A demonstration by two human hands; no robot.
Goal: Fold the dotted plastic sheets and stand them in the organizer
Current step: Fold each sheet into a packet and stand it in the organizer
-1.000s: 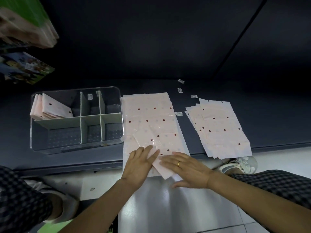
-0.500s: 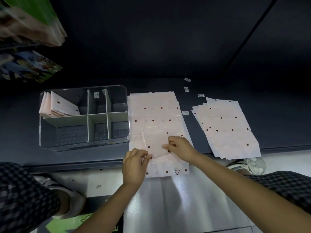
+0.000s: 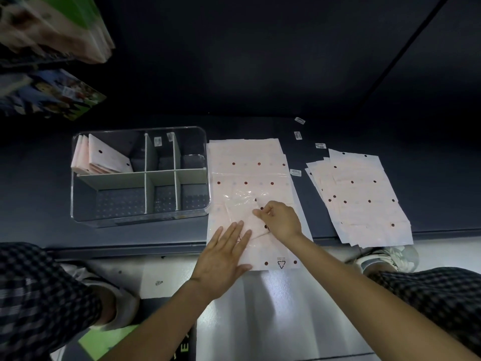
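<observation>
A pale pink dotted plastic sheet (image 3: 248,165) lies flat on the dark platform, its near end hanging over the edge. On it sits a partly folded sheet (image 3: 240,208). My left hand (image 3: 223,256) lies flat with straight fingers pressing the fold's near side. My right hand (image 3: 279,220) pinches the folded sheet's right edge. The clear organizer (image 3: 140,217) with white dividers stands to the left; several folded dotted sheets (image 3: 102,158) stand in its back-left compartment.
A fanned stack of unfolded dotted sheets (image 3: 361,201) lies to the right. Small white stickers (image 3: 298,135) dot the platform behind. Stacked printed packages (image 3: 52,29) hang at top left. My knees in checked cloth and shoes flank the white floor.
The sheet has been folded smaller. My right hand went from flat to pinching the fold's right edge, and my left hand now presses flat on its near side.
</observation>
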